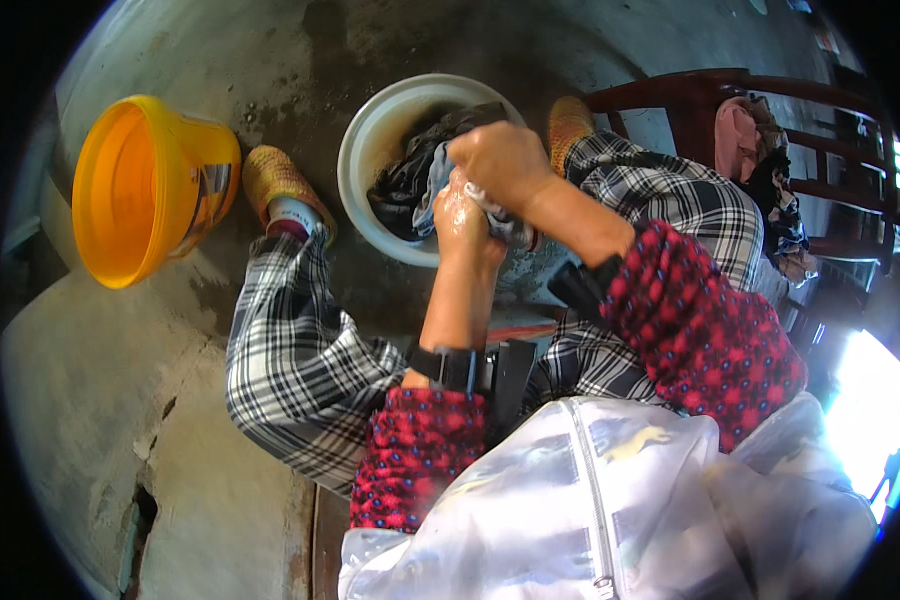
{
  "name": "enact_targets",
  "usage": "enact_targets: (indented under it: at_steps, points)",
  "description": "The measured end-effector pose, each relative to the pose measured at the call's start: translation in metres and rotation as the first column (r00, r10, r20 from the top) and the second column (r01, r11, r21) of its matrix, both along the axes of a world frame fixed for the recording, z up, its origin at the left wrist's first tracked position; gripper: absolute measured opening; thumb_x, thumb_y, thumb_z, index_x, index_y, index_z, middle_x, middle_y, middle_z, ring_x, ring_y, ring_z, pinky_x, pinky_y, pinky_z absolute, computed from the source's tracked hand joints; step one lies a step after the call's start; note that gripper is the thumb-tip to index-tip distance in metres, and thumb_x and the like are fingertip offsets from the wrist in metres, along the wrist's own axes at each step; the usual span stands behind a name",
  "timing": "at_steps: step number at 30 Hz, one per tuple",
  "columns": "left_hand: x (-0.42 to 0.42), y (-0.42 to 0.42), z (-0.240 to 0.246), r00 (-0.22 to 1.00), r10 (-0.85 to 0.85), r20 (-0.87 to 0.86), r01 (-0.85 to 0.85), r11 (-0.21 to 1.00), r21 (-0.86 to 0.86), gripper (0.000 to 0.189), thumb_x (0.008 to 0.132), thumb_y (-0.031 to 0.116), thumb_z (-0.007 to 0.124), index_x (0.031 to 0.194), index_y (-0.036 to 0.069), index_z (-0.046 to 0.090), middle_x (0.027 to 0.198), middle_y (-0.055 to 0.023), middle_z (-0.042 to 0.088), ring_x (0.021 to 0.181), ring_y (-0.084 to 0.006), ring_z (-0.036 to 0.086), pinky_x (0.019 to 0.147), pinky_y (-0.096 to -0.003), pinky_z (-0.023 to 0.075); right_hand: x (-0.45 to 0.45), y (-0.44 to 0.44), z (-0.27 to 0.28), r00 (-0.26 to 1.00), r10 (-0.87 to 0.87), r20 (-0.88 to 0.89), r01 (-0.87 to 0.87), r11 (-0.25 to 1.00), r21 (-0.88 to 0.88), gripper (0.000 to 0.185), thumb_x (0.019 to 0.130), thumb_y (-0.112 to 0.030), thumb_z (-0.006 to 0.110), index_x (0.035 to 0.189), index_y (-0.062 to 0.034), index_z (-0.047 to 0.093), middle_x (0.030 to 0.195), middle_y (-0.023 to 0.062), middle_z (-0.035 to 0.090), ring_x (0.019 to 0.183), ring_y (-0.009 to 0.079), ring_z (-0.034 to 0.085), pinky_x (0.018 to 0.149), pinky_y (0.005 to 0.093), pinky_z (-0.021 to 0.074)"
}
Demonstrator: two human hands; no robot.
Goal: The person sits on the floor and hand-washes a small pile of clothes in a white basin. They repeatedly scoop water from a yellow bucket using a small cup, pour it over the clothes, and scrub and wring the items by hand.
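Note:
A round white basin (351, 157) stands on the floor between my feet, with dark and blue wet clothes (439, 157) heaped in it. Over the basin's near right side, both my hands are closed on a bunched wet cloth (499, 217). My left hand (459, 214), wet with some suds, is the lower one in the picture. My right hand (506, 161) grips the cloth just above and to the right, close against the left. Part of the cloth is hidden behind the fingers and wrists.
An orange-yellow plastic bucket (176, 180) lies or leans on the left, its mouth facing left. At the right, a dark red wooden chair (682, 97) has pink and dark clothes (739, 135) on it. Wet patches mark the concrete floor (292, 60), which has cracks at lower left.

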State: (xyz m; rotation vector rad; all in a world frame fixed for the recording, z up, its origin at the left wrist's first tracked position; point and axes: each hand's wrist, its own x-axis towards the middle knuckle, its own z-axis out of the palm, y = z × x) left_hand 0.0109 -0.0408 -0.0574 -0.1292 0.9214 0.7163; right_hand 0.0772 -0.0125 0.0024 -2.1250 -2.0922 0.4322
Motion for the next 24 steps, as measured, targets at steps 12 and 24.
enact_targets:
  at_steps: [12,24]
  points:
    - [-0.007,0.015,0.002,0.972,-0.209,0.103,0.214,0.976,-0.035,0.023,0.082,0.028,0.047,0.073,0.007,0.054,0.068,-0.0025,0.055,0.064,-0.0147,0.053,0.063,-0.0283,0.0436,0.049,-0.009,-0.069,0.968,-0.242,-0.067,0.236,0.968,-0.090,0.015,0.068,-0.014,0.046,0.064,-0.0074,0.058,0.073,0.0165,0.057,0.072,0.0335,0.055,0.062,0.0393,0.0440]
    - [-0.019,0.023,-0.006,0.890,-0.452,0.057,0.431,0.876,0.218,0.022,0.078,0.014,0.047,0.096,0.002,0.052,0.092,-0.0092,0.057,0.085,-0.0203,0.054,0.075,-0.0352,0.0441,0.051,-0.012,-0.027,0.888,-0.141,-0.438,0.113,0.990,-0.089,0.024,0.073,-0.012,0.044,0.092,-0.0062,0.056,0.079,0.0144,0.060,0.074,0.0254,0.058,0.065,0.0340,0.0445]
